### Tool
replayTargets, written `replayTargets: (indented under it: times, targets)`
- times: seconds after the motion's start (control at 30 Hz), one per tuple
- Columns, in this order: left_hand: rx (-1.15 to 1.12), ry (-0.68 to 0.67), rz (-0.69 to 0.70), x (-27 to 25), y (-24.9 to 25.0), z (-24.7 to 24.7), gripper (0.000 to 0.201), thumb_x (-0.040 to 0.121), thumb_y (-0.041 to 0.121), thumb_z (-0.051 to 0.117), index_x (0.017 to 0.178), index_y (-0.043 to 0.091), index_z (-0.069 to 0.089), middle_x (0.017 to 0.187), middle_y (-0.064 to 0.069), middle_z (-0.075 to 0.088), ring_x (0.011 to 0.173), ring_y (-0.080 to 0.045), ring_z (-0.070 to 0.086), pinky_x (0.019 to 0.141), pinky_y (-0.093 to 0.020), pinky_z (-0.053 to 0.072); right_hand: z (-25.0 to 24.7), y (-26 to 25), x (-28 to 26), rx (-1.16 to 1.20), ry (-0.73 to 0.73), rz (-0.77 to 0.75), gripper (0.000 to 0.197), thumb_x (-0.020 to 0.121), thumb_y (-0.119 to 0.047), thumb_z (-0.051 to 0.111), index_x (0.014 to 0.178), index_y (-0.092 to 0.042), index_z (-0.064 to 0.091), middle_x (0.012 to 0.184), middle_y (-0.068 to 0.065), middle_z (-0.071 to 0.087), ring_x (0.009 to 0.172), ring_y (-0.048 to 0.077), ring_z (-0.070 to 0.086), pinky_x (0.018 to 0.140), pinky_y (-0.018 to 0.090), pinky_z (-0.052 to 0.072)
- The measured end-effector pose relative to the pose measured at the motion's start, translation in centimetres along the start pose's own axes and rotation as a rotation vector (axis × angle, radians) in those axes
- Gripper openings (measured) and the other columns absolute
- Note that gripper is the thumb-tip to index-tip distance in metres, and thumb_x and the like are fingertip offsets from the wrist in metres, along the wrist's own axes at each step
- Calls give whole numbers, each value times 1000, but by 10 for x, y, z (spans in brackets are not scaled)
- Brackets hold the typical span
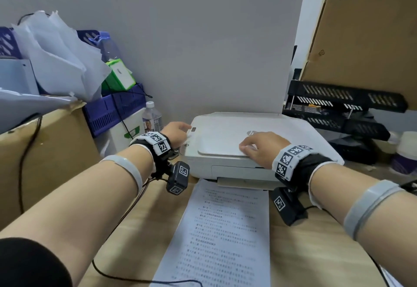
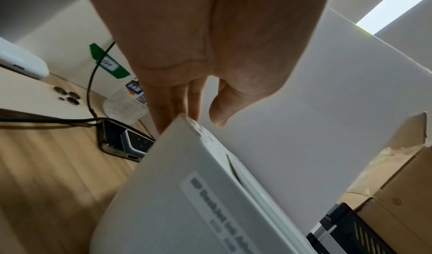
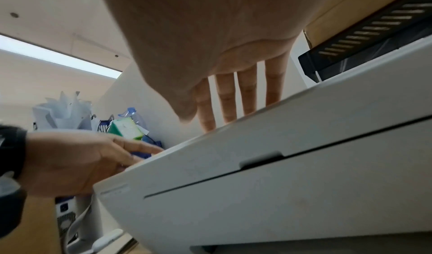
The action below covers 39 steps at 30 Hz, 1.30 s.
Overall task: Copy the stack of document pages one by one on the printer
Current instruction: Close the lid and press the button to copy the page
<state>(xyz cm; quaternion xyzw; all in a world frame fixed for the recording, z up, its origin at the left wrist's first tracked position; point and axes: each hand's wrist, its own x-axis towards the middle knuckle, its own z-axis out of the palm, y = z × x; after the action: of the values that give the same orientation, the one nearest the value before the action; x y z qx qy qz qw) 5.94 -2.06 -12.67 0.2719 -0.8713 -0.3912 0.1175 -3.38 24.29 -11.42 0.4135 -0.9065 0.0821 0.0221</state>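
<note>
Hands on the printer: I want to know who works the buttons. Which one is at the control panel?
The left hand, reaching the small panel at the printer's left edge. The right hand lies flat on the closed scanner lid.

- The left hand [image 1: 176, 134] reaches the printer [image 1: 237, 151] at its left edge, fingertips lost behind the knuckles in the head view; what they touch can't be made out.
- The printed page [image 1: 216, 230] runs off the bottom edge, its text too small to read.
- The printer's front label [image 2: 217, 208] is smeared, lettering unreadable.
- The right hand [image 3: 210, 36] fills the right wrist view, fingertips dipping behind the lid edge, probably resting flat.
- The water bottle [image 1: 152, 117] is half hidden by the left wrist.
</note>
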Motion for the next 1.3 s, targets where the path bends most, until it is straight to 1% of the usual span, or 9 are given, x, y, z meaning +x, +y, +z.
replayTargets:
  times: [0.07, 0.17, 0.3, 0.47, 0.67, 0.8, 0.97, 1.1, 1.3]
  targets:
    - [-51, -45, -56, 1, -4, 2, 41, 93, 24, 65, 133, 21, 60, 129, -5, 65, 113, -26, 64, 94, -42, 55, 2, 3, 8, 47, -17, -10, 36, 101, -46, 42, 124, -31, 64, 144, -1, 52, 128, 21, 50, 104, 37, 41]
    - [-201, -79, -155, -5, -5, 5, 43, 96, 7, 53, 134, 27, 58, 119, -10, 68, 100, -33, 68, 72, -42, 61, 16, 11, 23, 31, -73, -5, 40, 100, -49, 39, 130, -32, 57, 154, 5, 39, 139, 25, 40, 111, 45, 35]
    - [-286, -114, -211, -12, -9, 9, 53, 94, 0, 48, 136, 30, 55, 124, -10, 63, 105, -37, 65, 71, -52, 61, 37, 19, 27, 19, -95, 11, 51, 101, -51, 28, 149, -34, 33, 164, 2, 16, 149, 22, 19, 119, 49, 18]
    - [-378, -114, -217, -19, -13, 17, 59, 90, -3, 59, 140, 27, 52, 137, -6, 56, 112, -40, 60, 61, -52, 61, 52, 24, 27, -12, -35, 10, 53, 100, -54, 18, 151, -39, 23, 164, -4, 15, 151, 17, 12, 120, 50, 11]
    - [-328, -108, -215, -19, -10, 20, 71, 84, -14, 56, 142, 26, 50, 145, 1, 46, 123, -43, 51, 68, -60, 58, 52, 22, 23, -12, -21, 10, 52, 101, -52, 17, 151, -38, 23, 164, -4, 13, 151, 18, 9, 120, 49, 9]
    - [-214, -71, -191, -16, -7, 21, 76, 79, -18, 58, 141, 26, 48, 139, -2, 43, 122, -44, 48, 73, -62, 57, 51, 20, 22, -11, -20, 18, 52, 102, -52, 17, 151, -38, 23, 164, -4, 14, 151, 17, 10, 120, 48, 8]
    - [-252, -94, -197, -16, -11, 21, 72, 80, -10, 67, 138, 30, 50, 141, 0, 44, 119, -42, 52, 66, -60, 58, 50, 20, 21, -13, -27, 19, 52, 102, -52, 17, 152, -39, 22, 164, -5, 13, 151, 17, 10, 120, 48, 8]
    - [-230, -101, -183, -18, -13, 21, 76, 78, -11, 69, 139, 30, 48, 141, 3, 45, 118, -39, 55, 69, -58, 59, 49, 20, 19, -18, -33, 21, 52, 102, -51, 17, 152, -38, 22, 165, -4, 11, 151, 18, 9, 121, 47, 7]
    - [-253, -81, -214, -22, -5, 20, 64, 88, -3, 62, 140, 31, 48, 142, -7, 47, 113, -44, 57, 66, -57, 60, 48, 19, 20, -11, -43, 31, 53, 102, -52, 17, 153, -39, 20, 165, -6, 10, 152, 17, 8, 122, 47, 5]
